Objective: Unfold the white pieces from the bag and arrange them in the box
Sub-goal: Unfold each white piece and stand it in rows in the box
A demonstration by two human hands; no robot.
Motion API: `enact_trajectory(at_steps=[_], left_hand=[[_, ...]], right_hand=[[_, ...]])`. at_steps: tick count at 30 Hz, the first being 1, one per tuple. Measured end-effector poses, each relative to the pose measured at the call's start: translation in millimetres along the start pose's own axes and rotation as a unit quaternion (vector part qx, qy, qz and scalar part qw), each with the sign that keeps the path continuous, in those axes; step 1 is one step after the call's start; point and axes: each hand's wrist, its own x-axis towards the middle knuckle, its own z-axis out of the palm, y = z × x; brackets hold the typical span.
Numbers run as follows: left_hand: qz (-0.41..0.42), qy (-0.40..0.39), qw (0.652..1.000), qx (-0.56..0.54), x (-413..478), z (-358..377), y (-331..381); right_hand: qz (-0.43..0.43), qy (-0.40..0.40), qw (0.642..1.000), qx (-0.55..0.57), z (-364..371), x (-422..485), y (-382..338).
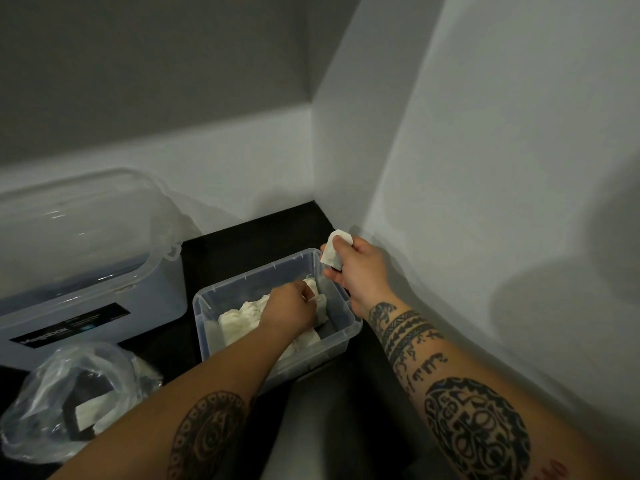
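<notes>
Our right hand (360,268) clamps its fingers (347,252) on a small folded white piece (331,252) above the far right corner of the clear rectangular plastic box (198,301); our left hand (289,311), inside the box, pinches another white piece (320,302).

Left forearm (214,386), bare: one round dark tattoo medallion (207,434), ringed with small ovals, scrollwork within.
Right forearm (464,351), bare: small black patterned figure (381,311) nearest the wrist; stacked black bands (407,329) of geometric pattern; scattered short black marks (427,367); large round black medallion (476,438) of dense curls; faint red mark (554,469) at the frame's lower edge.
</notes>
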Motion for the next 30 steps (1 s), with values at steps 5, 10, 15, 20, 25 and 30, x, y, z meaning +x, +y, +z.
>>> enact_trajectory(at_steps=[5,10,15,20,25,30], left_hand=[[0.013,0.020,1.000,0.006,2.1,4.7,2.7],[-0.009,0.013,1.000,0.000,4.7,6.0,-2.5],[-0.013,0.015,0.999,0.040,4.8,7.3,-1.3],[-0.009,0.013,0.993,0.113,0.8,6.7,0.0],[-0.022,0.008,0.995,0.099,-4.1,-2.9,-0.1],[0.015,0.078,0.996,-0.051,-11.0,-32.8,11.9]], right_hand=[[0.000,0.004,1.000,0.003,0.0,1.1,0.0],[-0.003,0.014,1.000,-0.013,1.2,4.6,3.2],[-0.008,0.016,1.000,-0.017,1.6,5.3,4.4],[-0.008,0.018,1.000,-0.024,0.9,3.7,5.5],[-0.002,0.007,1.000,-0.016,0.5,-1.3,-1.0],[-0.004,-0.013,0.999,-0.039,4.1,-2.9,-5.6]])
